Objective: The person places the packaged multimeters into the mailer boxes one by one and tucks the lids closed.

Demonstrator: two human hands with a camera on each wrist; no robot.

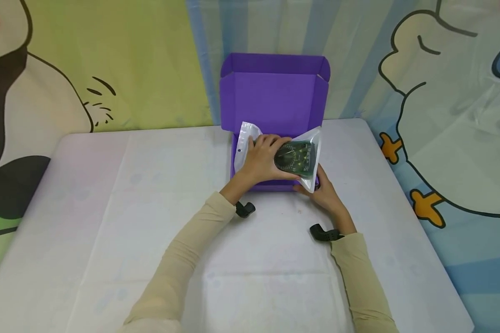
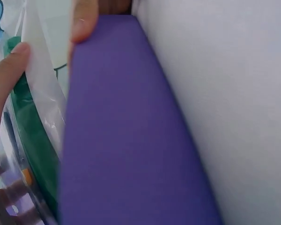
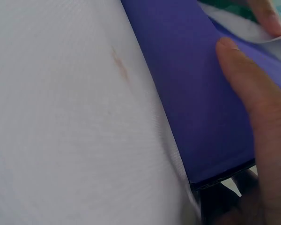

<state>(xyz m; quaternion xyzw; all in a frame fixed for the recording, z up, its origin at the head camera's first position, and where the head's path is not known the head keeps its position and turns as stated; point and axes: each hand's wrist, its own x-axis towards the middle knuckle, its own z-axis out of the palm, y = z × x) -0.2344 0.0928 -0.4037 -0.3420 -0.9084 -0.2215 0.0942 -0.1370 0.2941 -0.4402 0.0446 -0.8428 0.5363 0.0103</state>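
Head view: A person in beige sleeves (image 1: 187,259) works at a white-covered counter (image 1: 108,231), the left hand (image 1: 262,159) spread across a plastic packet (image 1: 297,157) and gripping it between thumb and fingers over an open purple box (image 1: 273,187). The packet, tilted, shows a dark green printed face to the right of the hand; white plastic shows on the left as well. The right hand (image 1: 327,192) holds the box's near right corner, just below the packet's lower end. The lid (image 1: 268,101) stands upright at the back, before a backdrop (image 1: 137,46) of cartoon figures. A black device (image 1: 245,210) sits at the left wrist, another (image 1: 325,232) at the right.

Left wrist view: The left thumb presses a green band (image 2: 35,140) along the packet's edge, with fingers visible through clear plastic on the far side, near a small orange patch (image 2: 27,176). The purple wall fills the center, a digit of the right hand at its far end.

Right wrist view: The right thumb lies flat against the box's purple wall, its fingers below the corner, partly in shadow. A left-hand digit touches the packet, top right. A brownish mark (image 3: 120,65) streaks the white cover.
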